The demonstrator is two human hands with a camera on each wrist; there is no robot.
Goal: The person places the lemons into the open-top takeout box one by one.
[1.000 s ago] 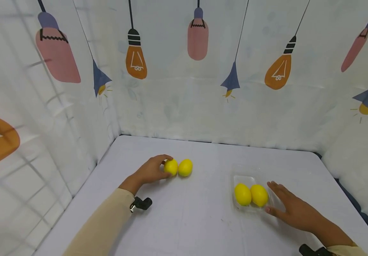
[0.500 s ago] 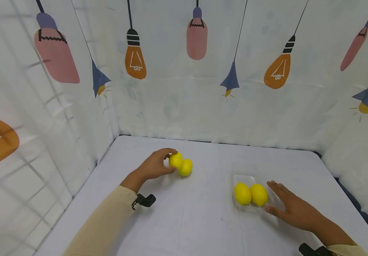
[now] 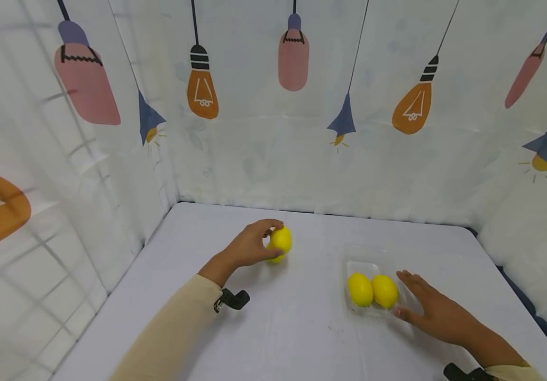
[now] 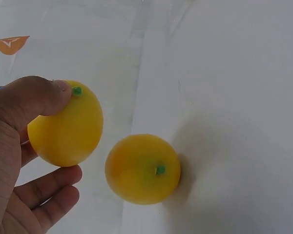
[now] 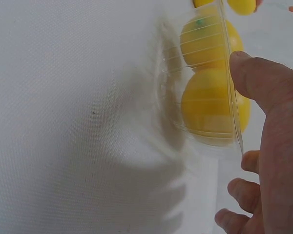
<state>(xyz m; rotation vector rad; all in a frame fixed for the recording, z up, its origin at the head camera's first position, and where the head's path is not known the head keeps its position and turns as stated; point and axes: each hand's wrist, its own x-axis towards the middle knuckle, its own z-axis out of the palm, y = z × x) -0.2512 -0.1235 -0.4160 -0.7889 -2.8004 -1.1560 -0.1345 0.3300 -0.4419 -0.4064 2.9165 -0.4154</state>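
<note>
Between thumb and fingers, my left hand (image 3: 249,246) pinches a yellow lemon (image 3: 281,239) with a green stem nub, seen close up in the left wrist view. A second lemon (image 4: 142,169) rests on the table just beside it; in the head view the held one mostly covers it. To the right sits a clear plastic container (image 3: 363,266) with two lemons in its near part, a left lemon (image 3: 360,289) and a right lemon (image 3: 385,291). My right hand (image 3: 445,316) lies at the container's right side, fingers extended, thumb at the rim (image 5: 233,92); contact is hard to tell.
A white-covered table (image 3: 302,328) carries everything. White curtains (image 3: 264,159) printed with lamps enclose its back and sides. White tabletop lies between the left hand and the container.
My left hand lifts its lemon off the table and carries it rightward, past and partly in front of the second lemon. The right hand and the container stay where they were.
</note>
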